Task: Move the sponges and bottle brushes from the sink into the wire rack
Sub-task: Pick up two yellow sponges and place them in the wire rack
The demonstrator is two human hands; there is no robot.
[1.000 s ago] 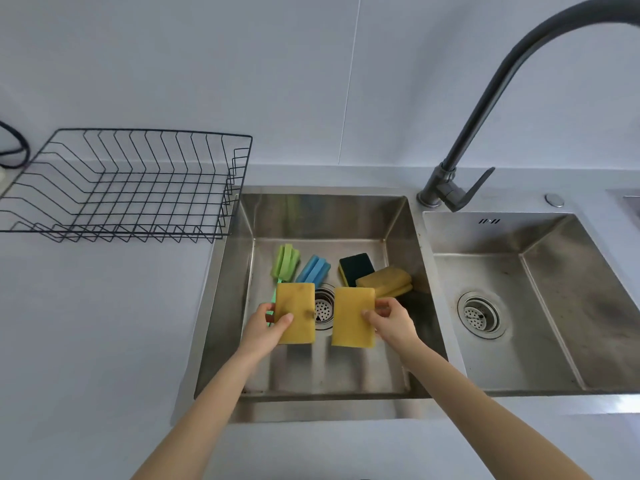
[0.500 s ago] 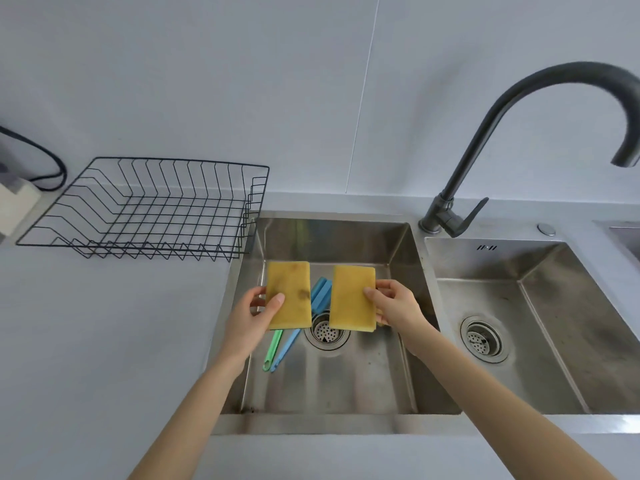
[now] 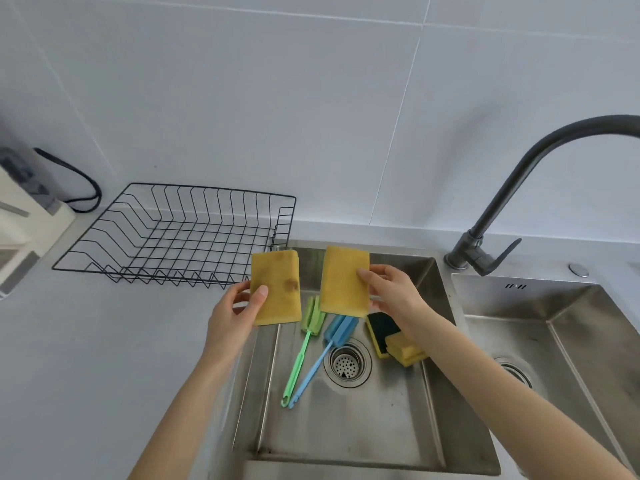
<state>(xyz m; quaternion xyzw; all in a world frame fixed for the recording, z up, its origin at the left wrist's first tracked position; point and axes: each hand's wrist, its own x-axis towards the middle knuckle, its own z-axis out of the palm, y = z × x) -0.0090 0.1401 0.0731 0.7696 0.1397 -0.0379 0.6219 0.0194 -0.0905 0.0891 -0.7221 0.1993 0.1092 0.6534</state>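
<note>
My left hand (image 3: 239, 311) grips a stained yellow sponge (image 3: 277, 289) above the left rim of the sink (image 3: 346, 427). My right hand (image 3: 391, 294) holds a second yellow sponge (image 3: 343, 278) upright over the basin. On the sink floor lie a green bottle brush (image 3: 304, 341) and a blue bottle brush (image 3: 329, 344) side by side, handles toward me. Two more sponges rest right of the drain: one with a dark scouring side up (image 3: 381, 327), one yellow (image 3: 405, 348). The black wire rack (image 3: 173, 237) stands on the counter to the left, with nothing in it.
A dark curved faucet (image 3: 502, 216) rises between this basin and a second basin (image 3: 554, 341) on the right. A black cable (image 3: 79, 188) and a pale appliance (image 3: 20, 209) sit at the far left. The grey counter (image 3: 86, 358) stretches left of the sink.
Both hands have lifted their yellow sponges up out of the basin and leftward, toward the rack. The view has shifted, so the brushes and remaining sponges show below the hands.
</note>
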